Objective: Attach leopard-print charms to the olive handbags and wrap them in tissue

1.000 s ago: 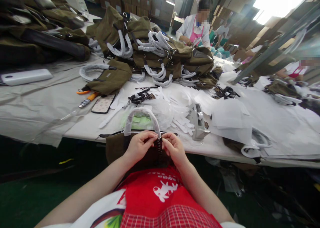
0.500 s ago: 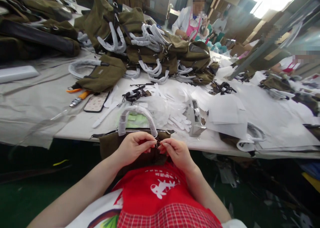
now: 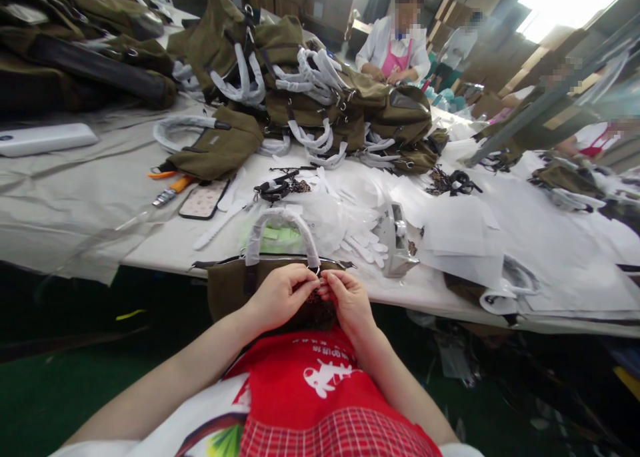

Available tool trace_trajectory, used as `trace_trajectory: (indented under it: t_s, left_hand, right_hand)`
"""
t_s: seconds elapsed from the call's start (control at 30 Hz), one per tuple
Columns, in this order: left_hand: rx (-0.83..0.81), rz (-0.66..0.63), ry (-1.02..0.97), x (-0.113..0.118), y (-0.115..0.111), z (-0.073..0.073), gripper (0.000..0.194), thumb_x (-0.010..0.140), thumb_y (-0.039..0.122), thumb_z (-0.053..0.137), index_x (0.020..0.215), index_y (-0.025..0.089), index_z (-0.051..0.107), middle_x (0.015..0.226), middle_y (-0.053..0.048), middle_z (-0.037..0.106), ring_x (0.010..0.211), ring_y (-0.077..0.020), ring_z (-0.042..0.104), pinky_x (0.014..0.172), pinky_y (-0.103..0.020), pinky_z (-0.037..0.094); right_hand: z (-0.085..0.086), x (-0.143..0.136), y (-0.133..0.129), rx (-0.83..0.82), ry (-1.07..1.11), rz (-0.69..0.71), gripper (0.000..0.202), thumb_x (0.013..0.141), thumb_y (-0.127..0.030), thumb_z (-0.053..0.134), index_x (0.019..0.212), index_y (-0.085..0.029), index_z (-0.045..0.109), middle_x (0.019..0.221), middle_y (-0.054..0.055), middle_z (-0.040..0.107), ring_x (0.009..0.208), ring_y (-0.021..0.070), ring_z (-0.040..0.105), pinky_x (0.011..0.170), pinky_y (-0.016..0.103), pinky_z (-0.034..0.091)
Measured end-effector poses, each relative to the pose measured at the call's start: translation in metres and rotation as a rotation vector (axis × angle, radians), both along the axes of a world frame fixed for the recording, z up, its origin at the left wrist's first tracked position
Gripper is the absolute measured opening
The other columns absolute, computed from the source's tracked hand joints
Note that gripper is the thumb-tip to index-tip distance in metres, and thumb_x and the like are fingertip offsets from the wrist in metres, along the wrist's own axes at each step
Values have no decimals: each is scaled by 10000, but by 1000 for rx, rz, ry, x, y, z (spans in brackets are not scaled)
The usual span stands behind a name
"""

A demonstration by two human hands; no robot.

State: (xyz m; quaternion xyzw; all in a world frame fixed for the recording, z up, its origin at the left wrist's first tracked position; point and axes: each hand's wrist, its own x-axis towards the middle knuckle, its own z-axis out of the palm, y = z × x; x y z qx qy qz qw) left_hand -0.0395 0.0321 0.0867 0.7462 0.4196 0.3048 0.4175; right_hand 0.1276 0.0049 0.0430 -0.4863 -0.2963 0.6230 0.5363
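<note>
An olive-brown handbag rests against the table's front edge, its zipped top towards me. Its arched handle is wrapped in white film. At the base of the handle's right end, my left hand pinches with thumb and forefinger. My right hand pinches right beside it, the fingertips of both almost meeting. Between and below them shows a small dark, leopard-patterned piece, mostly covered by the fingers. What exactly each fingertip grips is too small to make out.
Olive bags with wrapped handles are heaped across the table's far side. Nearer lie a phone, an orange-handled cutter, black straps, a grey metal tape dispenser and white paper sheets. Another person works opposite.
The view has shifted slightly, so the table things sit further right. My hands have come closer together at the handle's base. The person opposite has lowered a raised hand.
</note>
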Motion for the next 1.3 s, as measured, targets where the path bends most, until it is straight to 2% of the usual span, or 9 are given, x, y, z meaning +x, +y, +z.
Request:
trace_trajectory:
  t_s: [0.1, 0.33, 0.53, 0.77, 1.03, 1.17, 1.3]
  left_hand:
    - [1, 36, 13, 0, 0, -1, 233, 887, 274, 521, 758, 190, 695, 722, -28, 659, 703, -161, 590, 678, -266, 458]
    - [-18, 58, -9, 1, 0, -2, 219, 885, 255, 523, 768, 188, 695, 748, -29, 679, 719, -162, 608, 698, -266, 459]
    - [-9, 46, 4, 4, -2, -2, 245, 884, 260, 518, 717, 192, 684, 761, -37, 688, 732, -169, 610, 703, -272, 462]
    - [22, 69, 54, 6, -3, -4, 228, 885, 243, 515, 723, 190, 666, 765, -34, 680, 738, -169, 612, 698, -265, 461]
    - [35, 140, 95, 11, -6, -3, 244, 893, 261, 513, 685, 188, 619, 710, -30, 652, 680, -166, 588, 656, -265, 437]
    - [45, 143, 86, 12, -7, -6, 228, 893, 251, 511, 713, 187, 634, 737, -38, 662, 706, -174, 595, 677, -273, 438]
    - [68, 172, 72, 15, -11, -12, 224, 885, 224, 505, 690, 182, 606, 708, -33, 634, 683, -169, 574, 665, -275, 425]
  right_hand:
    - [3, 0, 1, -62, 99, -13, 286, 691, -327, 820, 900, -165, 711, 760, 26, 730, 610, 103, 666, 550, 176, 553]
    - [5, -1, 1, -130, 244, 10, 249, 616, -276, 873, 780, -151, 733, 729, 21, 726, 587, 68, 643, 534, 107, 528]
    - [4, -5, 0, -173, 267, 45, 260, 623, -292, 868, 800, -143, 750, 662, 8, 695, 496, 61, 580, 463, 127, 506]
    - [1, -4, 0, -158, 268, 59, 268, 655, -307, 858, 826, -133, 750, 672, 12, 697, 538, 54, 601, 514, 103, 508]
    - [0, -6, 0, -109, 242, 30, 244, 645, -327, 862, 768, -151, 746, 660, 14, 697, 537, 71, 595, 507, 141, 505]
    - [-3, -7, -1, -100, 214, 32, 251, 648, -340, 858, 770, -151, 745, 653, 11, 691, 537, 67, 583, 510, 144, 488]
    - [-3, -10, -2, -64, 127, -25, 239, 652, -340, 849, 756, -152, 743, 656, 7, 692, 543, 61, 578, 542, 149, 480]
